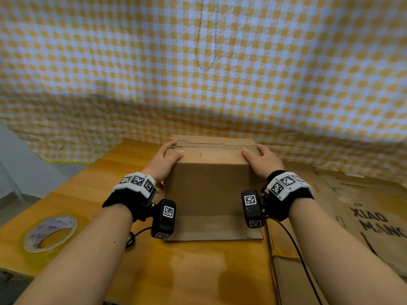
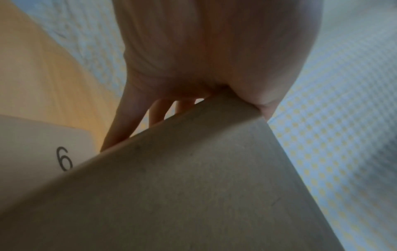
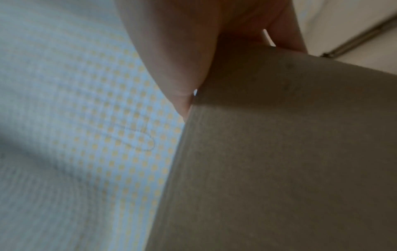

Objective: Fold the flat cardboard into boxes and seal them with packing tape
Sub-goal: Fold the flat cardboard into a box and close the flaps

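A brown cardboard box (image 1: 209, 186) stands on the wooden table (image 1: 187, 271), its top flaps folded down and one bottom flap (image 1: 215, 227) lying flat toward me. My left hand (image 1: 167, 157) grips the top left corner, thumb on the top face and fingers down the left side. My right hand (image 1: 262, 159) grips the top right corner the same way. In the left wrist view the left hand (image 2: 214, 51) straddles the box (image 2: 193, 186) edge. The right wrist view shows the right hand (image 3: 171, 42) clasping the box (image 3: 290, 152). A roll of clear packing tape (image 1: 50, 233) lies at the near left.
Flat printed cardboard sheets (image 1: 363, 216) are stacked to the right of the box. A yellow-and-white checked cloth (image 1: 198, 62) hangs close behind it. A white card marked 6 (image 2: 43, 152) lies left of the box. The table's left edge runs past the tape.
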